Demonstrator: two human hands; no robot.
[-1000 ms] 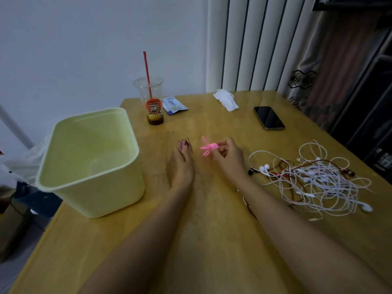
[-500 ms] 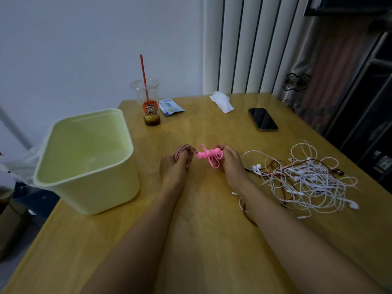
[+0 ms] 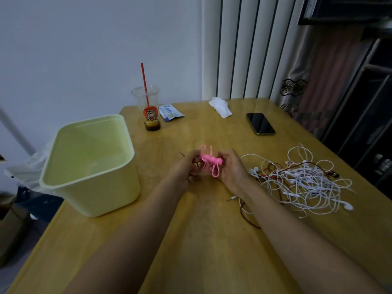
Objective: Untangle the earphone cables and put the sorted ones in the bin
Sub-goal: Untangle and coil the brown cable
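My right hand (image 3: 232,169) holds a coiled pink earphone cable (image 3: 210,162) at the middle of the wooden table (image 3: 201,240). My left hand (image 3: 186,166) grips a dark red-brown coiled cable (image 3: 196,171) and meets the pink coil with its fingertips. To the right lies a tangled heap of white earphone cables (image 3: 303,181) with a red-brown cable threaded through it. One jack plug (image 3: 231,198) lies just below my right wrist. The pale green bin (image 3: 91,164) stands open on the table's left side, and I see nothing inside it.
At the back of the table stand a plastic cup with a red straw (image 3: 149,109), a blue-white packet (image 3: 169,112) and a crumpled tissue (image 3: 220,105). A black phone (image 3: 260,124) lies at the back right. The table's right edge runs beside dark furniture.
My hands have come together, so the left fingers now touch the pink coil. The pink loops hang lower from my right hand than before.
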